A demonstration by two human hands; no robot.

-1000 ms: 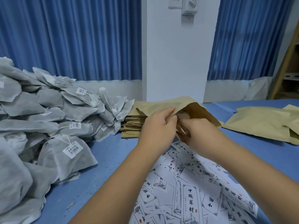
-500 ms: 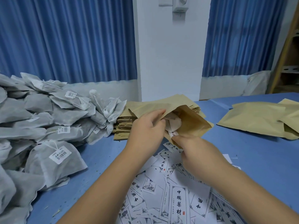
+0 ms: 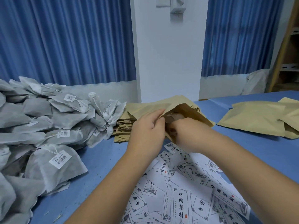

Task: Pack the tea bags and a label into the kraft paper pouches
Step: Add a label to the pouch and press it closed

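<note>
Head view: left hand (image 3: 146,131) has its fingers (image 3: 156,116) curled, pinching the upper lip of the kraft pouch (image 3: 196,114) and holding the mouth open. Right hand (image 3: 190,135) is at the same mouth, just right of the left fingers, with its fingers bent and tucked inside the pouch. The fingertips are hidden, so it cannot be told whether they grip anything. A pale tea bag (image 3: 175,117) shows partly inside the mouth, between the two sets of fingers. The pouch lies on top of the pouch stack (image 3: 123,129), a flat brown pile just left of the left fingers. The loose tea bags (image 3: 53,125) are heaped well left of both hands; several carry barcode tags. The labels (image 3: 179,196) are scattered under the wrists and forearms, nearer the camera than the fingers, white with black characters. The filled pouches (image 3: 255,120) lie well right of the right hand. All of it sits on the blue table (image 3: 262,152). The blue curtains (image 3: 64,39) hang behind, beyond the fingers.
</note>
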